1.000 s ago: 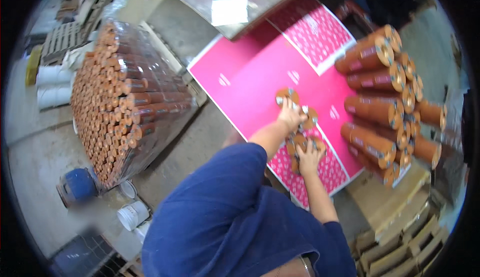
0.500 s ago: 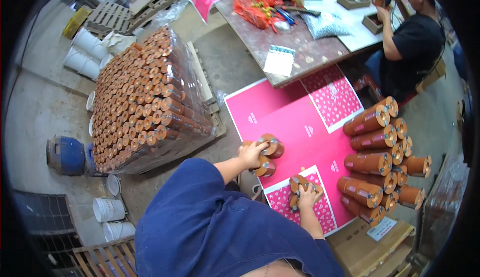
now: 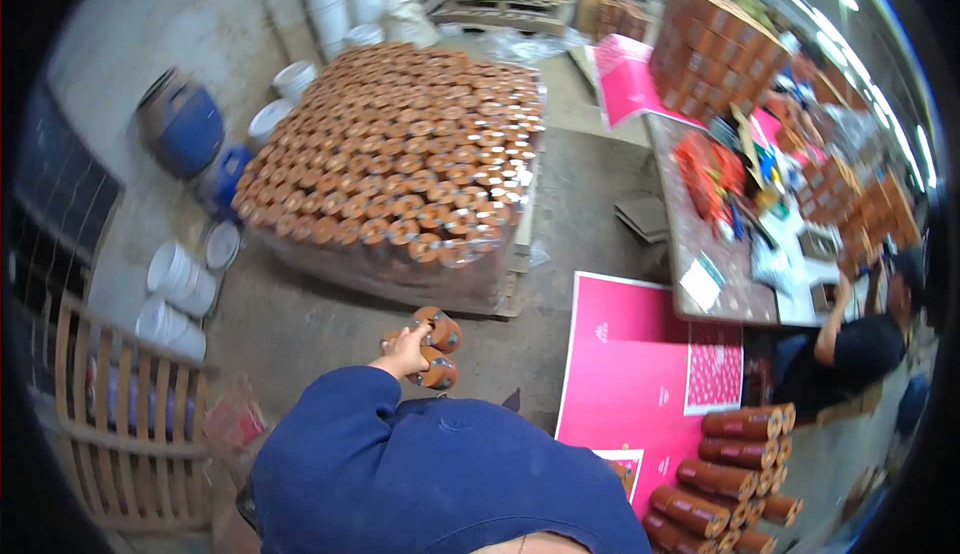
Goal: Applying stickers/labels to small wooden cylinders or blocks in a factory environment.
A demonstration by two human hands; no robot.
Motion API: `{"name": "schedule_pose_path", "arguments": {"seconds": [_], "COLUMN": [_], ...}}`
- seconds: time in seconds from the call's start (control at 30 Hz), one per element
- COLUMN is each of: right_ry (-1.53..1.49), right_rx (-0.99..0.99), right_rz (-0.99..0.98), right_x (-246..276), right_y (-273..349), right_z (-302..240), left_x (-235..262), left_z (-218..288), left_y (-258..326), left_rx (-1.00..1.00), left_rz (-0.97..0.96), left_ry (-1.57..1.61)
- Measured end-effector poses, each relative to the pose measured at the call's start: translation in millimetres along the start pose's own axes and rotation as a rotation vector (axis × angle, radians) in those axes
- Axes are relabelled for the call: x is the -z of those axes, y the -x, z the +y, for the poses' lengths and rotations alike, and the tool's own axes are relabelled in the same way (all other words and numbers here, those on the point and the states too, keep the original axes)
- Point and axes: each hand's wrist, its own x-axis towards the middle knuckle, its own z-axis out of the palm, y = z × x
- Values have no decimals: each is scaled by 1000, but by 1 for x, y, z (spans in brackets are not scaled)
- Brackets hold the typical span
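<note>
My left hand (image 3: 403, 352) is closed around a cluster of short orange-brown cylinders (image 3: 437, 369) with round end holes. It holds them over the bare floor, between my body and the wrapped pallet stack. My right hand is hidden behind my torso. Beyond my blue sleeve, a sliver of a brown cylinder (image 3: 628, 472) shows at the edge of the pink sheet (image 3: 620, 354). At the lower right, several longer brown cylinders (image 3: 722, 479) lie in a pile on that sheet.
A big stack of brown cylinders (image 3: 400, 154) in clear film stands on a pallet (image 3: 512, 299). To the right is a cluttered table (image 3: 735, 299), where a co-worker (image 3: 850, 354) sits. White buckets (image 3: 175, 279), blue drums (image 3: 185, 124) and a slatted wooden frame (image 3: 130, 424) are at left.
My view has swung left toward the pallet stack. My left hand has carried its cylinders off the pink sheet to over the floor. My right hand, earlier on other cylinders, has gone from sight.
</note>
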Motion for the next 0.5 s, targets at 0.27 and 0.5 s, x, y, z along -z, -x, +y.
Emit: {"name": "schedule_pose_path", "arguments": {"seconds": [0.27, 0.5], "right_ry": [16, 83], "right_rx": [473, 931], "right_rz": [-20, -287], "right_x": [-3, -22], "right_y": [-41, -62], "right_z": [-150, -311], "left_x": [11, -24], "left_z": [-189, -237], "left_y": [61, 152], "left_rx": [572, 1027], "left_rz": [351, 997], "left_ry": [434, 1353]}}
